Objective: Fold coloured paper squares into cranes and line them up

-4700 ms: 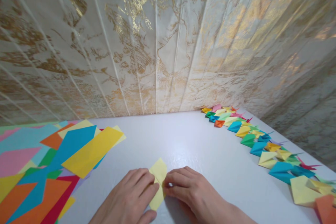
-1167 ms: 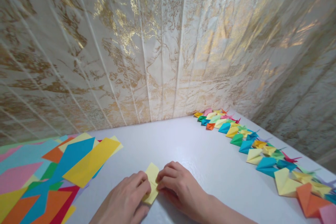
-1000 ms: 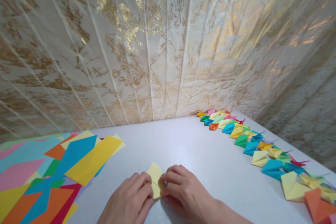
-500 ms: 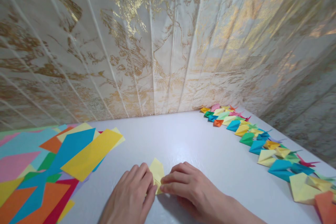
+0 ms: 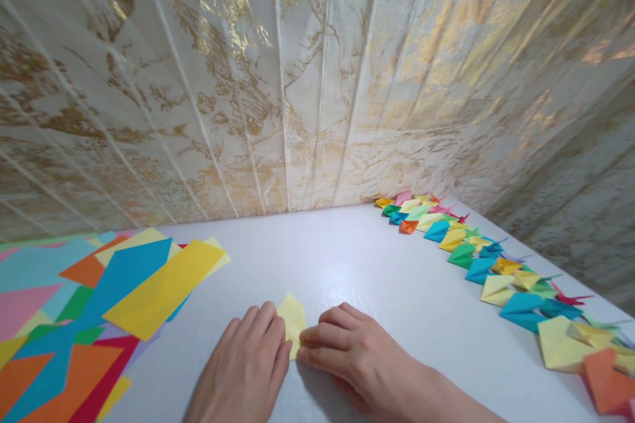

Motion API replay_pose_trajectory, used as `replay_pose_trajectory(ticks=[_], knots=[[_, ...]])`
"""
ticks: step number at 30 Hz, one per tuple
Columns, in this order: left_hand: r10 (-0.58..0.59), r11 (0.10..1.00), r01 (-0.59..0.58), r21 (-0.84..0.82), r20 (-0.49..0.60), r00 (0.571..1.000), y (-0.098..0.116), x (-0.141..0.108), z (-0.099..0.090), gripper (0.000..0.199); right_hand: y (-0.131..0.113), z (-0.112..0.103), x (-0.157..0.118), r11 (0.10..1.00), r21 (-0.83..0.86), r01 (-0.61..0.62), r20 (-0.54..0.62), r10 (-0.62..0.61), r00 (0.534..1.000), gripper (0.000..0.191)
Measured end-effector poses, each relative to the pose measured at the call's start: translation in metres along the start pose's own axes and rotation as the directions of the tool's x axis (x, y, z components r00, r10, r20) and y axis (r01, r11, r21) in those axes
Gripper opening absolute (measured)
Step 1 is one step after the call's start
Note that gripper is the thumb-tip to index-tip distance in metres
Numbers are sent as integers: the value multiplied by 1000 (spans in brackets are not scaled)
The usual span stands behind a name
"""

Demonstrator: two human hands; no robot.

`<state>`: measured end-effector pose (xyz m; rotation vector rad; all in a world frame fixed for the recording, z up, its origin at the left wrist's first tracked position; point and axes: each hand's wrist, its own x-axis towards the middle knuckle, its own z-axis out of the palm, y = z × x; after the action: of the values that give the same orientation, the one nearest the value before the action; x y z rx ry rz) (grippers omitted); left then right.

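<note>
A small piece of pale yellow folded paper (image 5: 292, 317) lies on the white table near its front middle, its pointed end facing away from me. My left hand (image 5: 248, 357) rests along its left edge, fingers bent together and thumb against the paper. From the right, my right hand (image 5: 347, 350) pinches the lower right edge of the same paper with thumb and fingertips. Both hands partly cover the lower half, so its folds there are hard to see.
Loose coloured paper sheets (image 5: 163, 291) are spread over the table's left side. Rows of folded paper cranes (image 5: 479, 269) run along the right edge. A white and gold patterned curtain (image 5: 278, 112) hangs behind the white table (image 5: 317, 244).
The view has shifted slightly, so everything on the table sits a little further left. Both hands keep their hold on the yellow paper, with little change in their fingers.
</note>
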<state>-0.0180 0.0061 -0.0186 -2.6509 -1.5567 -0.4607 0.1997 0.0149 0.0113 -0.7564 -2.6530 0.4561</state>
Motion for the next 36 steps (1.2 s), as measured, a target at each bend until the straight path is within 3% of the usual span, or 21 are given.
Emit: replay_pose_trajectory(ticks=[14,23,36], knots=[[1,1000,-1,-11,9,1000,1,0,1,28,-3,5,1,997,-81,6,-11,-7,1000,22],[36,999,-36,-5,-78,996,0,0,6,24,-3,4,-5,985,-171,28,44,-21,999,24],[10,1000,-8,22,-110,994,4,-2,6,23,-7,5,-2,980,-200,7,57,4,998,20]])
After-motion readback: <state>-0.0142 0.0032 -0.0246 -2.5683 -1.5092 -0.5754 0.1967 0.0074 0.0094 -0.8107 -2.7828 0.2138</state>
